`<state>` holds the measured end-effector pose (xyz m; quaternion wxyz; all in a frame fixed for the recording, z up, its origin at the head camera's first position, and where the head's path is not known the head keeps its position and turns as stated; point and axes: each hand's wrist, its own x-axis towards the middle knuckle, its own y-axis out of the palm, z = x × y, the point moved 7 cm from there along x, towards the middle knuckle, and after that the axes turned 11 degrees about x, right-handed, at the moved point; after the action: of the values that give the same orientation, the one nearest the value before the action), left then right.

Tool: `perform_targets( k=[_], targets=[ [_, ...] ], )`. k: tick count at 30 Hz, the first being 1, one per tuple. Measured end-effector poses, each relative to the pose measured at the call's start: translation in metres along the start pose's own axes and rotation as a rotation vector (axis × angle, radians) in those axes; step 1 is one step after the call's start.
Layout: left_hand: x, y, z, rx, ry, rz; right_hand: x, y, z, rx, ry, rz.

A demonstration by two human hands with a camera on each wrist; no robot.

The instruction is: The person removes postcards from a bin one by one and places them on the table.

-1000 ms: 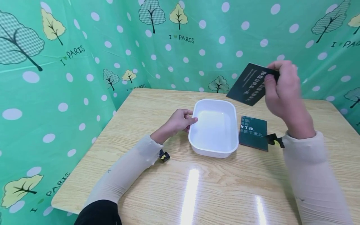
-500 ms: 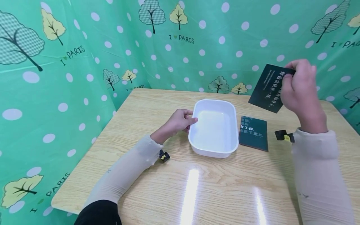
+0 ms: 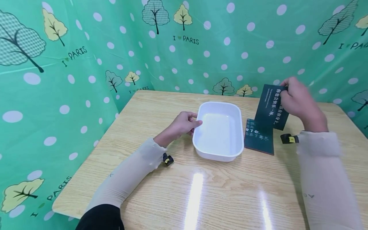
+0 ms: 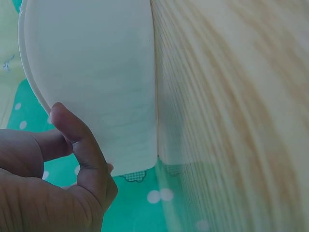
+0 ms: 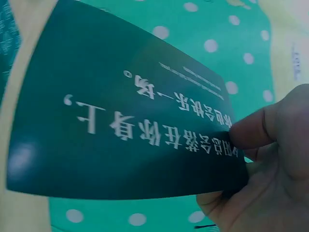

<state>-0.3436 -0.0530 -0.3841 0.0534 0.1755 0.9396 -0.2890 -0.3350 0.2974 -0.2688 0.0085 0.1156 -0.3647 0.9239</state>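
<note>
A white plastic tub stands on the wooden table. My left hand grips its left rim, the thumb lying over the edge and the fingers against the outer wall. At the right, my right hand pinches a dark green card by one end. White Chinese lettering runs along this card, which is raised and tilted. Below it, a stack of similar green cards lies flat beside the tub's right side. In the head view, the raised card overlaps the stack's far part.
The wood-grain table has light reflections at the front. Behind it and on the left hangs a green curtain with white dots and trees. A black strap piece sits at the right cuff, another at the left.
My right hand first moved right with the green card, then lowered it and came slightly left over the stack. The left hand and the tub stayed in place.
</note>
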Motion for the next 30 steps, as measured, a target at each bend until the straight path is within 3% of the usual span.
perform_targets(
  k=[14, 30],
  targets=[
    [0.002, 0.001, 0.001, 0.01, -0.006, -0.001, 0.003, 0.048, -0.023, 0.008, 0.091, 0.319],
    [0.0, 0.001, 0.0, -0.017, 0.012, 0.017, 0.002, 0.065, -0.038, -0.132, 0.089, 0.446]
  ],
)
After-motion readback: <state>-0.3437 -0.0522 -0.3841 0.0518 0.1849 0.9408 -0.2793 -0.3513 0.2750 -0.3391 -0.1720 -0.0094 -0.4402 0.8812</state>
